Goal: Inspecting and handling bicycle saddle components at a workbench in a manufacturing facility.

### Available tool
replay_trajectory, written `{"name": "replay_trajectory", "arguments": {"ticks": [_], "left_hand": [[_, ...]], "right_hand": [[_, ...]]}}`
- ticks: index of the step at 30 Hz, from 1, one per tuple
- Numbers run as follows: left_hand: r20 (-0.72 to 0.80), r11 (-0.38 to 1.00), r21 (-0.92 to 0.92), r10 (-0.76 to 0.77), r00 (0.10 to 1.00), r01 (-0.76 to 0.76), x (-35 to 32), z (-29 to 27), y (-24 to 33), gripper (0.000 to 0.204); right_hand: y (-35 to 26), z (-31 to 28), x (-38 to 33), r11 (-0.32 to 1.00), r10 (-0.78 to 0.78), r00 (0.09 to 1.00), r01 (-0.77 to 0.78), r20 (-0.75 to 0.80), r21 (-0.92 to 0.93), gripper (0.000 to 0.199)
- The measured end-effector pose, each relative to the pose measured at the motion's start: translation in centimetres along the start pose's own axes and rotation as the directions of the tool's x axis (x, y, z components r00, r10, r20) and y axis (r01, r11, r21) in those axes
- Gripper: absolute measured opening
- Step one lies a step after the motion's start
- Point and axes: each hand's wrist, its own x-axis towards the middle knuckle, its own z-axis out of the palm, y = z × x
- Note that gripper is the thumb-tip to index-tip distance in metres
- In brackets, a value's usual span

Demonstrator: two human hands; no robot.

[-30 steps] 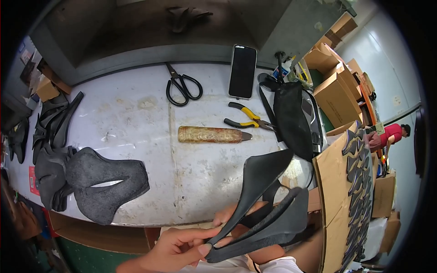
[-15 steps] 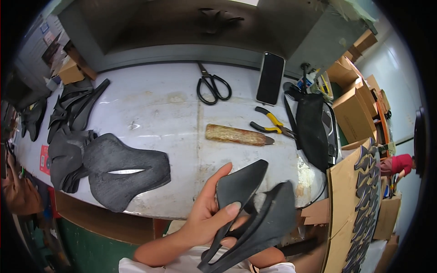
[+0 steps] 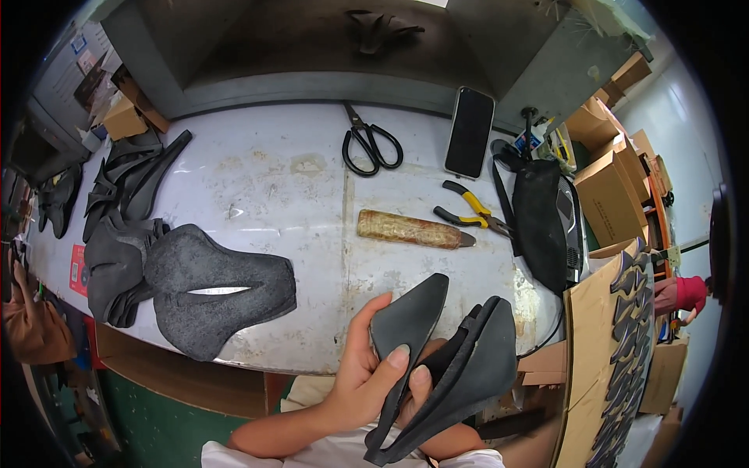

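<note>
One black two-winged piece (image 3: 480, 359), held at the near edge of one white table (image 3: 265, 195) — one wing pinched in the left hand (image 3: 357, 382), the other gripped in the right hand (image 3: 419, 386), partly hidden. Beyond — one pair of scissors (image 3: 364, 136), one pair of pliers (image 3: 485, 214), one short-bladed tool (image 3: 409, 228), one phone (image 3: 470, 132). Leftward, one slit saddle-shaped pad (image 3: 195, 257).

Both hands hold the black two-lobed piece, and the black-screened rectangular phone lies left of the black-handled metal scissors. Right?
No: the head view shows the black-screened rectangular phone lying right of the black-handled metal scissors. The left hand and right hand do hold the black two-lobed piece.
</note>
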Motion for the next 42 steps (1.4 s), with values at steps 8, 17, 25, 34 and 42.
{"name": "replay_trajectory", "arguments": {"ticks": [8, 17, 25, 34, 42], "left_hand": [[-0.028, 0.995, 0.007, 0.101, 0.994, -0.101, -0.4, -0.8, 0.3, 0.063], [0.235, 0.894, 0.364, -0.361, 0.902, 0.262, -0.6, -3.6, 5.1, 0.062], [0.265, 0.903, 0.12, -0.429, 0.864, 0.412, -0.9, -3.9, 4.5, 0.066], [0.356, 0.887, 0.348, -0.424, 0.833, 0.302, -1.1, -4.4, 5.7, 0.072], [0.486, 0.457, 0.813, -0.188, 0.854, -0.361, 1.3, -2.8, 7.8, 0.077]], "right_hand": [[0.0, 0.0, -1.2, 0.998, 0.06, 0.993, -0.063, 0.102, 0.02, 0.047], [0.4, -3.3, 0.8, 0.957, -0.145, 0.989, 0.138, 0.009, 0.257, 0.019], [0.0, -1.9, 1.0, 0.805, -0.593, 0.796, 0.586, -0.123, -0.088, 0.018], [-0.6, -2.7, -0.2, 0.835, -0.548, 0.836, 0.548, 0.024, -0.042, 0.015], [-0.8, -2.6, -1.6, 0.677, -0.598, 0.722, 0.688, 0.348, -0.262, 0.024]]}}
